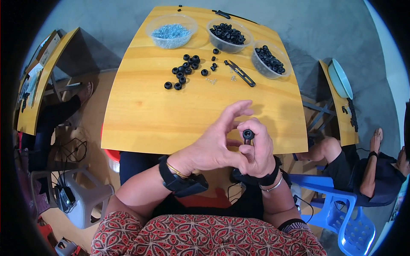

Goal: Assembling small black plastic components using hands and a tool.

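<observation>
The right hand holds a black bead in its fingers near the edge of the desk; the left hand curls open. A loose pinch could let the bead drop

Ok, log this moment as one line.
right hand: grips black part | left hand: open, alongside | table: black snips, three clear bowls

The right grip hides part of the small black piece. Clear bits on the surface are too tiny to name. The bottom edge cuts off the red patterned shirt. The dark rim cuts off the person on the right.
</observation>
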The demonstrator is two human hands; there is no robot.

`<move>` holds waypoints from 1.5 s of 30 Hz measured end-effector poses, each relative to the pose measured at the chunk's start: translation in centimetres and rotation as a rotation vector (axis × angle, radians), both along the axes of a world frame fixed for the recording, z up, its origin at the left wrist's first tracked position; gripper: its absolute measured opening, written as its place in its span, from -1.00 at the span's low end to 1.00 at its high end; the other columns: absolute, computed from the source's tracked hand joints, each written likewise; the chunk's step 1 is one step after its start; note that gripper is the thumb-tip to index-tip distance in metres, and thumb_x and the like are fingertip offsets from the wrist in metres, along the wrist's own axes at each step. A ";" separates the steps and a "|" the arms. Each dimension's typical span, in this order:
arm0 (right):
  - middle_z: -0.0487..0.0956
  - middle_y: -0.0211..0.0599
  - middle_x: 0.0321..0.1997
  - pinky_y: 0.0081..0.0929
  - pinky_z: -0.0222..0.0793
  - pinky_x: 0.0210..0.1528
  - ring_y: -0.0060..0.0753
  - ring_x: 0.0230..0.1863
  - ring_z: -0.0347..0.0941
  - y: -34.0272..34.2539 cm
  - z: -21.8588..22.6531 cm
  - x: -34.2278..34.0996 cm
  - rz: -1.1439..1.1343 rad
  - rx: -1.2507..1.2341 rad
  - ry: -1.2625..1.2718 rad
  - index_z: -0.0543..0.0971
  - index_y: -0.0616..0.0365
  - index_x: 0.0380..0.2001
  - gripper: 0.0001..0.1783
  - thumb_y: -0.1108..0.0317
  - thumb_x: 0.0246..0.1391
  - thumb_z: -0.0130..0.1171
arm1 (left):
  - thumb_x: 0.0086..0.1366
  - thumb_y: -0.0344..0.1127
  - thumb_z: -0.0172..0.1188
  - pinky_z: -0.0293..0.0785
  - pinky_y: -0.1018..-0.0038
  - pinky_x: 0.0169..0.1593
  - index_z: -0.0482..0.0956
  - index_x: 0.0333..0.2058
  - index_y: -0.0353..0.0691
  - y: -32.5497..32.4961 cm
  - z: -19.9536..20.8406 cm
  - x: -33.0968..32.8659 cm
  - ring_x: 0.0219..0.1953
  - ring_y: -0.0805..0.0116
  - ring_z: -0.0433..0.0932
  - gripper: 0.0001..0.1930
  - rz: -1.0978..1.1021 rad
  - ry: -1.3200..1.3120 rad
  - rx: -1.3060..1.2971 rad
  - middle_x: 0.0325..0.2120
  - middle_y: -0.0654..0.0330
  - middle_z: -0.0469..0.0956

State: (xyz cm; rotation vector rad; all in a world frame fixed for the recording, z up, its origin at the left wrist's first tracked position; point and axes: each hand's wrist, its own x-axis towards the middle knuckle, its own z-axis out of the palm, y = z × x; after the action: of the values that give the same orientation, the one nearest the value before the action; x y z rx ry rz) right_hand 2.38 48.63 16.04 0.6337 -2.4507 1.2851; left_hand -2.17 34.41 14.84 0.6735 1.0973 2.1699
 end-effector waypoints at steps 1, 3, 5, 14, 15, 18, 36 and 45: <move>0.39 -0.02 -0.27 -0.26 0.28 -0.25 -0.01 -0.29 0.35 -0.1 0.2 0.3 0.007 0.009 -0.025 0.26 0.22 -0.17 -0.56 0.10 0.03 0.02 | -0.55 -0.29 0.55 0.18 0.39 0.10 -0.02 0.14 -0.14 0.7 -0.5 0.2 0.05 0.35 0.19 0.20 0.032 0.074 -0.010 0.04 0.13 0.19; 0.41 -0.04 -0.34 -0.31 0.30 -0.40 -0.06 -0.42 0.38 -0.1 -0.4 0.3 0.011 0.047 0.044 0.26 0.23 -0.17 -0.54 0.18 -0.05 0.10 | -0.47 -0.32 0.52 0.20 0.43 0.07 -0.03 0.15 -0.16 1.2 -0.7 0.3 0.03 0.34 0.21 0.15 0.020 0.143 0.016 0.03 0.12 0.18; 0.42 -0.06 -0.37 -0.34 0.30 -0.41 -0.09 -0.44 0.38 -0.2 -0.4 0.6 0.008 0.038 0.082 0.28 0.23 -0.19 -0.56 0.22 -0.08 0.12 | -0.40 -0.33 0.50 0.24 0.47 0.02 0.06 0.09 -0.22 1.8 -0.6 0.6 -0.02 0.36 0.27 0.03 0.027 0.212 0.066 -0.02 0.12 0.23; 0.43 -0.11 -0.43 -0.40 0.29 -0.46 -0.16 -0.47 0.38 0.1 0.4 2.0 0.136 -0.006 -0.098 0.34 0.25 -0.28 -0.64 0.30 -0.14 0.16 | -0.16 -0.57 0.31 0.31 0.55 -0.11 0.26 -0.17 -0.33 1.6 2.0 2.7 -0.43 0.59 0.43 -0.46 0.097 0.310 0.190 -0.62 0.36 0.41; 0.43 -0.11 -0.43 -0.41 0.29 -0.46 -0.17 -0.48 0.38 0.1 0.6 2.2 0.154 -0.010 -0.129 0.35 0.25 -0.29 -0.65 0.31 -0.14 0.16 | -0.18 -0.53 0.32 0.30 0.56 -0.15 0.28 -0.21 -0.31 1.6 2.0 2.9 -0.45 0.56 0.42 -0.49 0.108 0.306 0.184 -0.62 0.34 0.42; 0.42 -0.16 -0.45 -0.44 0.29 -0.48 -0.22 -0.48 0.38 -0.9 2.2 1.8 0.168 -0.006 -0.036 0.38 0.26 -0.37 -0.74 0.36 -0.13 0.15 | -0.20 -0.47 0.31 0.26 0.56 -0.21 0.31 -0.26 -0.27 1.1 2.2 2.7 -0.48 0.52 0.40 -0.53 0.282 0.594 0.040 -0.62 0.34 0.42; 0.44 -0.22 -0.38 -0.59 0.27 -0.50 -0.39 -0.51 0.34 -1.8 1.1 1.9 0.166 -0.157 0.300 0.38 0.28 -0.29 -0.76 0.33 0.04 0.04 | -0.06 -0.27 0.17 0.35 0.48 -0.26 0.40 -0.37 -0.36 1.7 1.3 3.4 -0.38 0.31 0.43 -0.69 0.427 0.491 0.015 -0.46 0.05 0.43; 0.40 -0.21 -0.41 -0.42 0.30 -0.47 -0.21 -0.47 0.37 -2.2 0.2 1.7 0.011 -0.113 0.315 0.38 0.28 -0.36 -0.79 0.39 -0.06 0.08 | -0.05 -0.29 0.13 0.33 0.52 -0.23 0.40 -0.38 -0.37 1.5 1.6 3.4 -0.36 0.38 0.42 -0.72 0.405 0.402 -0.053 -0.41 0.02 0.44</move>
State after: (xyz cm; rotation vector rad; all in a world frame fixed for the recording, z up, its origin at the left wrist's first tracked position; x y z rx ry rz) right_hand 4.11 46.45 16.27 0.7570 -2.1085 1.2141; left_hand 1.20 35.94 16.44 0.9594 1.6118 2.3877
